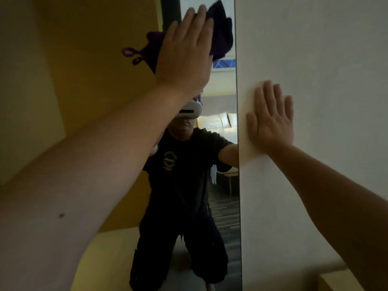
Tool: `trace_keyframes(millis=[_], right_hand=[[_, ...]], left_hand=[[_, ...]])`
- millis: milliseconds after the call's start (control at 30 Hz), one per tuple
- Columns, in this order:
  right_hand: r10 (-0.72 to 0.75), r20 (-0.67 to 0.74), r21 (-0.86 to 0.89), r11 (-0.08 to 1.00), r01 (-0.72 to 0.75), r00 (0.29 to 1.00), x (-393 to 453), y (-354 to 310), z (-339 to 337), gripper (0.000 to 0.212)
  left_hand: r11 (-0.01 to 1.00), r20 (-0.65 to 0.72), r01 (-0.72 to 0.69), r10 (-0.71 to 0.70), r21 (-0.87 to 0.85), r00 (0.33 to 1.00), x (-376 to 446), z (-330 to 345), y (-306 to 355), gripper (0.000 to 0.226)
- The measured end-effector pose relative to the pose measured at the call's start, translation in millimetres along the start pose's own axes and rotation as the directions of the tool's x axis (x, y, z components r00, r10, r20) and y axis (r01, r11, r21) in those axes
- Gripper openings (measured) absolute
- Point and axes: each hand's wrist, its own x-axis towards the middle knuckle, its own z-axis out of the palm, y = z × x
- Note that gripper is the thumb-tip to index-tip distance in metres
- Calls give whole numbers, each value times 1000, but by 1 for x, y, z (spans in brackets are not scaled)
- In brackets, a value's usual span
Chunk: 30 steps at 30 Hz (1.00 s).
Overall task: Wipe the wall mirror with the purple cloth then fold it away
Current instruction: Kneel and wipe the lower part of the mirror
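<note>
The tall, narrow wall mirror (pixel 224 198) runs down the middle of the view and reflects a person in dark clothes. My left hand (pixel 186 57) is raised high and presses flat against the purple cloth (pixel 220 32), which lies bunched on the upper part of the glass. A purple loop of the cloth hangs out to the left of my palm. My right hand (pixel 270 118) rests flat and open on the white wall just right of the mirror's edge, holding nothing.
A white wall (pixel 315 59) fills the right side. A yellow panel (pixel 94 59) stands to the left of the mirror. A pale ledge (pixel 336 280) shows at the bottom right corner.
</note>
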Motion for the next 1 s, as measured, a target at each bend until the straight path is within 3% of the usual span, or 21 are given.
trace_keyframes(millis=[100,200,333,567,733,900,1000], right_hand=[[-25,-46,12,1000,25,999,0,1,4,63],[-54,-80,23,998,56,995,-1,3,6,63],[-51,-105,49,997,56,993,-1,4,6,61],[10,25,83,996,-12,1000,-6,-10,-16,63],[20,101,280,959,-48,995,-33,-19,-34,66],[60,-59,461,887,-26,996,-100,-67,-32,62],[-48,-122,498,861,103,991,-140,-110,-20,53]], left_hand=[[969,9,-246,246,-6,969,-57,18,28,55],[888,83,-449,457,-96,886,-153,31,66,51],[821,232,-558,571,-125,788,-274,50,98,51],[824,229,-550,566,-135,792,-299,48,101,48],[832,204,-464,532,-304,822,-293,30,90,40],[904,161,-228,301,-361,940,-293,-3,50,35],[944,108,-134,173,-301,979,-304,-30,12,30]])
